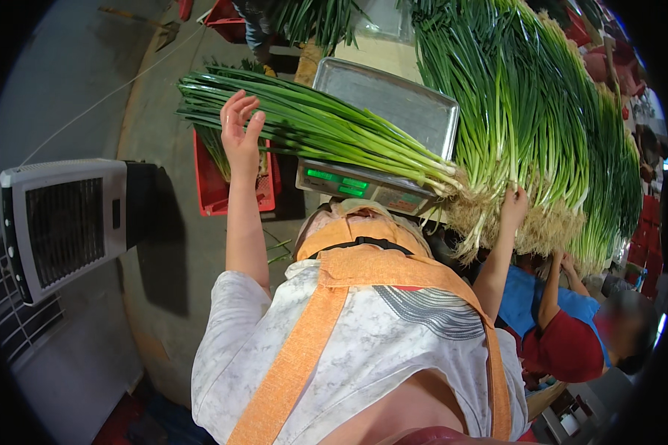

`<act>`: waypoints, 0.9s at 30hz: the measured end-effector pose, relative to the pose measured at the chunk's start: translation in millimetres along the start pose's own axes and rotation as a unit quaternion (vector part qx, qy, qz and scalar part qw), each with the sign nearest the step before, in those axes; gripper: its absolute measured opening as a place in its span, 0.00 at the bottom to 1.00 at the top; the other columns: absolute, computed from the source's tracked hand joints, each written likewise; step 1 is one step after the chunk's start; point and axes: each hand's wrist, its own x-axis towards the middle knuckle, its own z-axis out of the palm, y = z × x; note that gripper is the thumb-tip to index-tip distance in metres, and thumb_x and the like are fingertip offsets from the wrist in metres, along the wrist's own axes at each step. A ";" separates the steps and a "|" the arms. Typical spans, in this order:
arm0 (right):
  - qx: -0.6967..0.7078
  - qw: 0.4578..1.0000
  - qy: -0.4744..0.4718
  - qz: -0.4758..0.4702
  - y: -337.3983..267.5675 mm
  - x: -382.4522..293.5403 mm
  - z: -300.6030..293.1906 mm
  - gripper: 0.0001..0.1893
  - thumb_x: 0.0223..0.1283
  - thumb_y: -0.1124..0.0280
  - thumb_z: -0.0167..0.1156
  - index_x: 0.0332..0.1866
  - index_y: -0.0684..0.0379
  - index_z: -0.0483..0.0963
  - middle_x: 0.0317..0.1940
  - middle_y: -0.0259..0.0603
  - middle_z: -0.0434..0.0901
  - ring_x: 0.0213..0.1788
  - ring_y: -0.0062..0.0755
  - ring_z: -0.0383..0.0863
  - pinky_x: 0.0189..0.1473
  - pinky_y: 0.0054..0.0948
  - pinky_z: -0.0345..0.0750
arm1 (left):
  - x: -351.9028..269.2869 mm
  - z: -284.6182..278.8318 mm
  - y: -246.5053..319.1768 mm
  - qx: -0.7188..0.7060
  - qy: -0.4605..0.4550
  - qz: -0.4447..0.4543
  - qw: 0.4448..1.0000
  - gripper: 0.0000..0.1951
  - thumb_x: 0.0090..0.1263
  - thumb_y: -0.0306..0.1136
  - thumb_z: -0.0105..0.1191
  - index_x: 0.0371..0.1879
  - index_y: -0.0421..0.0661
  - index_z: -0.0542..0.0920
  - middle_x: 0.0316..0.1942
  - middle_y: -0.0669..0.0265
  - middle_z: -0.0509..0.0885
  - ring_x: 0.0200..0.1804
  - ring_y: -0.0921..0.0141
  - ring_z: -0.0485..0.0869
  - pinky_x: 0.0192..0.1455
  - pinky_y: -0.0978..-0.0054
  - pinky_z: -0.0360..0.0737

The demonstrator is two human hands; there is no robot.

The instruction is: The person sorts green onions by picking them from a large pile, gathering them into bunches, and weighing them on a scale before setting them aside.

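A bundle of long green onions (pixel 334 119) lies across the metal pan (pixel 387 94) of a digital scale. Its leafy ends reach left past the pan, and its pale, rooted ends point right. My left hand (pixel 242 125) is raised over the leafy end, fingers apart and holding nothing; whether it touches the leaves is hard to tell. On the right, a large heap of green onions (pixel 501 100) is laid with its roots towards me. My right hand (pixel 514 206) pinches a pale green onion stalk (pixel 511 161) near the heap's root edge. The scale's lit green display (pixel 337 182) faces me.
A red plastic crate (pixel 206 189) holding more greens stands on the floor at left. Beyond it is a white air cooler (pixel 67 222). A co-worker in a red sleeve (pixel 568 345) works at the heap on my right. Another person's legs (pixel 256 33) show at the top.
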 end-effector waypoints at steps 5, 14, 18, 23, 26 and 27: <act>0.418 0.900 -0.012 0.126 -12.3 5.3 -41.2 0.12 0.62 0.69 0.55 0.46 0.65 0.75 0.32 0.34 0.78 0.27 0.21 0.70 0.31 0.22 0.68 | -17.8 -0.1 -8.6 -0.078 -0.032 -0.081 0.993 0.14 0.64 0.28 0.54 0.48 0.42 0.74 0.47 0.66 0.76 0.48 0.74 0.76 0.53 0.76 0.72; 0.105 0.994 -0.018 0.012 55.3 18.4 2.8 0.16 0.55 0.61 0.61 0.40 0.64 0.77 0.38 0.40 0.77 0.37 0.31 0.75 0.45 0.28 0.71 | -29.4 28.3 -1.6 0.137 -0.126 -0.033 0.982 0.13 0.61 0.33 0.57 0.42 0.41 0.77 0.44 0.62 0.78 0.48 0.66 0.77 0.49 0.73 0.72; 0.028 0.998 0.022 -0.046 8.9 -6.6 -4.5 0.22 0.54 0.59 0.61 0.48 0.64 0.73 0.45 0.44 0.74 0.48 0.39 0.73 0.53 0.35 0.69 | -37.6 49.4 -2.9 0.223 -0.179 0.066 0.956 0.16 0.59 0.35 0.57 0.43 0.40 0.76 0.46 0.57 0.78 0.50 0.57 0.76 0.53 0.66 0.72; 0.140 0.972 0.128 -0.140 -46.2 -44.9 8.9 0.21 0.60 0.65 0.56 0.56 0.62 0.68 0.51 0.43 0.71 0.55 0.37 0.69 0.57 0.34 0.68 | -51.4 99.4 -1.4 0.365 -0.413 0.169 0.817 0.38 0.53 0.44 0.64 0.64 0.52 0.63 0.66 0.58 0.61 0.71 0.62 0.54 0.70 0.49 0.46; 0.259 0.948 -0.080 -0.165 -63.7 -79.0 28.7 0.22 0.63 0.67 0.51 0.61 0.62 0.63 0.62 0.47 0.64 0.64 0.42 0.62 0.66 0.36 0.58 | -49.2 121.2 -3.9 0.427 -0.468 0.173 0.754 0.46 0.48 0.45 0.67 0.68 0.56 0.56 0.70 0.57 0.53 0.73 0.61 0.48 0.70 0.47 0.43; 0.291 0.936 -0.118 -0.157 -68.6 -88.7 32.2 0.23 0.64 0.67 0.50 0.63 0.62 0.61 0.64 0.47 0.62 0.67 0.41 0.60 0.67 0.35 0.56 | -47.5 127.0 -5.5 0.430 -0.464 0.171 0.756 0.46 0.48 0.45 0.67 0.68 0.56 0.56 0.70 0.57 0.53 0.73 0.61 0.48 0.70 0.47 0.43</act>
